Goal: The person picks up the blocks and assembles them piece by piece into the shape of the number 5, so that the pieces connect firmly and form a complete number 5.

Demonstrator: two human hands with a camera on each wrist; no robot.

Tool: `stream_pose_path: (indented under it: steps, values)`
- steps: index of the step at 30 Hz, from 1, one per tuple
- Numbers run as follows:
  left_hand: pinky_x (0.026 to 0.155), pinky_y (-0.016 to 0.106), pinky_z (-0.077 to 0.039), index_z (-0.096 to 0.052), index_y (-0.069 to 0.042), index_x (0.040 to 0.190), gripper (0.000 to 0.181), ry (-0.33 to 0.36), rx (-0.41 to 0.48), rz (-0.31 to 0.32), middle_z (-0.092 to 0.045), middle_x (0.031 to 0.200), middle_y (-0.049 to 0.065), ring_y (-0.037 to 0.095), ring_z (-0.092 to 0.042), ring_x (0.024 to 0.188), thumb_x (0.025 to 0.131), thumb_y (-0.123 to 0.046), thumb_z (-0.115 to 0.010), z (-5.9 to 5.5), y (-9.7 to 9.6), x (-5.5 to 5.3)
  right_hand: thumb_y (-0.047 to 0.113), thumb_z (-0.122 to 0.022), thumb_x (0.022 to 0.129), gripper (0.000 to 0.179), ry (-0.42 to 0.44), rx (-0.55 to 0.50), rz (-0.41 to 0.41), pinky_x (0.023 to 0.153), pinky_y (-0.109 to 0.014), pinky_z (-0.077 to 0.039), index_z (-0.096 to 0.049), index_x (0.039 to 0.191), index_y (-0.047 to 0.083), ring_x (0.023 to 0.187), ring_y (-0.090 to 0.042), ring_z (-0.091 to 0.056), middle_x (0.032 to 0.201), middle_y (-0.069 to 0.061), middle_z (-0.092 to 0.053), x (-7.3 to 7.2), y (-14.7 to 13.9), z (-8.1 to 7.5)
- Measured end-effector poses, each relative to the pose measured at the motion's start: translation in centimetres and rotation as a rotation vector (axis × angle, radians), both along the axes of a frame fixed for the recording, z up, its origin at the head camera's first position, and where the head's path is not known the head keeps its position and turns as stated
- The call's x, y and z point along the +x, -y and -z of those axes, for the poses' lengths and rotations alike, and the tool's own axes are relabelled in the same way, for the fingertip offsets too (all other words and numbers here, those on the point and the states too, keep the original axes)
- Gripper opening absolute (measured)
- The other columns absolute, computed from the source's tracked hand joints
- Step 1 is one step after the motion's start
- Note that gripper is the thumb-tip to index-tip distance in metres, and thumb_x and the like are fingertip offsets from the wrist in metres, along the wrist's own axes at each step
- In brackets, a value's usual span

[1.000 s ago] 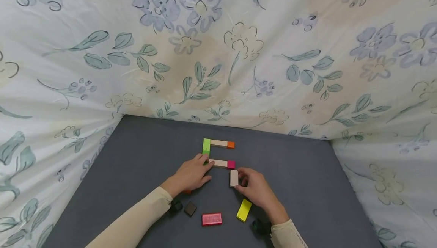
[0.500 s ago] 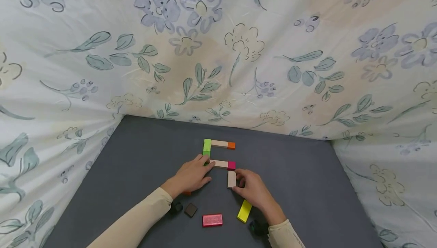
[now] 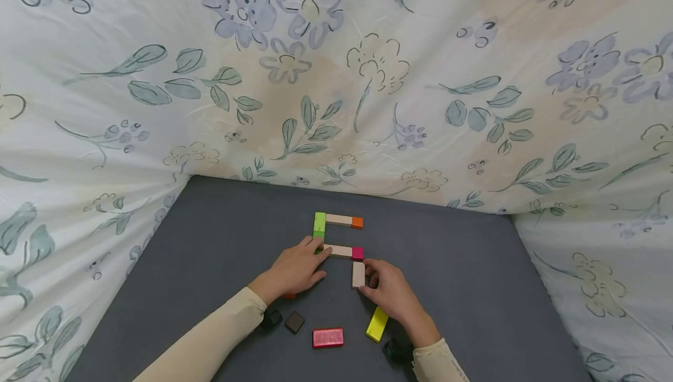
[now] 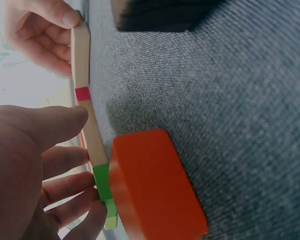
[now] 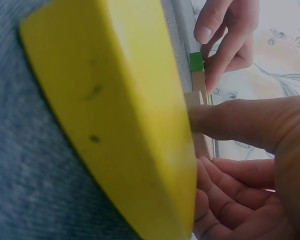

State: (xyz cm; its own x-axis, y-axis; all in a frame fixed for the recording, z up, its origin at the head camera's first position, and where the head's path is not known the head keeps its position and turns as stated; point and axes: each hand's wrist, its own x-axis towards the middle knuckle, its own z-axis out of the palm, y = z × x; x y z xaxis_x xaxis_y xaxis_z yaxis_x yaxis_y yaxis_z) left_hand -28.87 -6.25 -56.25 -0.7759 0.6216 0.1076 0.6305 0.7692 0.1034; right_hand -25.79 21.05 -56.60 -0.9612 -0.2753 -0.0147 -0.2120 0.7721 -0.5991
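At the lower centre of the frame, on the grey bench (image 3: 473, 288), the right hand (image 3: 391, 290) pinches a pale wooden block (image 3: 358, 275) just below a pink block (image 3: 357, 253), while the left hand (image 3: 295, 266), leftward, rests loosely spread fingers by the green block (image 3: 318, 235).

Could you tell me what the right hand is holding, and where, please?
The right hand holds a pale block, thumb at its near end, fingers at its right side.

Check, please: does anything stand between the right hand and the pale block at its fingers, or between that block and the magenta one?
Nothing visible does. The right hand holds the pale block, and no other block shows between it and the magenta block. The yellow block lies nearer, off that path.
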Motion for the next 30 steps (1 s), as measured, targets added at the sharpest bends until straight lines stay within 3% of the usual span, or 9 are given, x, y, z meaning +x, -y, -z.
stream_pose_path:
  steps: [16, 30]
  values:
    - [0.067, 0.032, -0.054, -0.063, -0.013, 0.155, 0.059, -0.004, -0.009, -0.007, -0.055, 0.132, 0.007, 0.021, -0.050, 0.109, 0.105, -0.041, -0.075, 0.11, -0.02, 0.17, 0.014, -0.095, 0.086, 0.053, -0.002, -0.034, 0.057, 0.076, -0.035, -0.058, -0.071, 0.133, 0.003, 0.082, -0.014, -0.062, 0.106, -0.002, -0.069, 0.14, 0.32, 0.37]
    - [0.067, 0.030, -0.053, -0.063, -0.014, 0.155, 0.059, -0.005, -0.018, -0.003, -0.056, 0.131, 0.007, 0.021, -0.049, 0.106, 0.105, -0.041, -0.076, -0.01, 0.06, 0.17, 0.012, -0.094, 0.087, 0.054, 0.003, -0.043, 0.055, 0.076, -0.036, -0.058, -0.071, 0.134, 0.002, 0.081, -0.014, -0.061, 0.106, -0.002, -0.069, -0.15, 0.40, 0.39]
